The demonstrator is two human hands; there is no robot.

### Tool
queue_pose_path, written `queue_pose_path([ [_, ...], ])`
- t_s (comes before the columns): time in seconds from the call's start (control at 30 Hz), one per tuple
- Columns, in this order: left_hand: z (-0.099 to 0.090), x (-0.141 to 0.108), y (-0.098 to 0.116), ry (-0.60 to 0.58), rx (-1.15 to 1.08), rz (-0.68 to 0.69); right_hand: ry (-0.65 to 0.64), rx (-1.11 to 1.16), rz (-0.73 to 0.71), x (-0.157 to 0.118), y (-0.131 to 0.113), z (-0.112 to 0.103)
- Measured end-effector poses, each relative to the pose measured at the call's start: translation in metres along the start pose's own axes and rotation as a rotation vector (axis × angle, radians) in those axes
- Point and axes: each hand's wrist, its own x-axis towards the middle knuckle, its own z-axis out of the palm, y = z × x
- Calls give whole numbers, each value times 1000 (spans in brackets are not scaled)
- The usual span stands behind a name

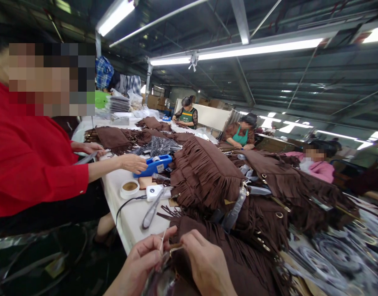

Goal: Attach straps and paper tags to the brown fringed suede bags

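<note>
My left hand (146, 259) is at the bottom centre, its thumb and index finger pinched on a thin pale strand (162, 242). Close beside it on the right, my right hand (204, 257) has its fingers closed at a small gold-coloured metal piece (176, 248) on the edge of a brown fringed bag (238, 259). Clear plastic wrap (166, 281) hangs below, between both hands. Behind them, another brown fringed bag (207, 176) rests on the pile.
On the white table (130, 222) lie scissors (152, 213), a white device (154, 192) with a cable, a round tub (129, 188) and a blue tape dispenser (156, 165). A person in red (31, 164) works at left. Wrapped coiled straps (324, 259) lie at right.
</note>
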Motion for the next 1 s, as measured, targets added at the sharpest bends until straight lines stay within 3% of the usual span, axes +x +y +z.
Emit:
queue_pose_path([
  [0.1,-2,-2,2,13,136,56,-30,-284,-73,1,-2,10],
  [0.2,-7,-3,2,-1,367,149,-120,-313,-36,2,-4,11],
  [0.3,-11,-3,5,-30,603,259,-192,-203,49,5,-4,7],
  [0.43,-9,2,8,-106,823,315,-248,-73,37,10,-6,4],
  [0.53,-1,6,12,-166,918,377,-261,156,12,13,-11,3],
  [0.63,4,6,25,-167,1005,422,-261,403,111,11,-13,4],
  [0.73,-1,-3,51,-54,1118,461,-361,459,313,2,-9,8],
  [0.8,-10,-12,72,89,1142,535,-410,434,384,-4,-6,9],
  [0.93,-29,-26,94,408,1046,671,-392,412,305,-11,0,7],
  [1.0,-38,-30,91,417,970,631,-379,331,170,-18,9,8],
])
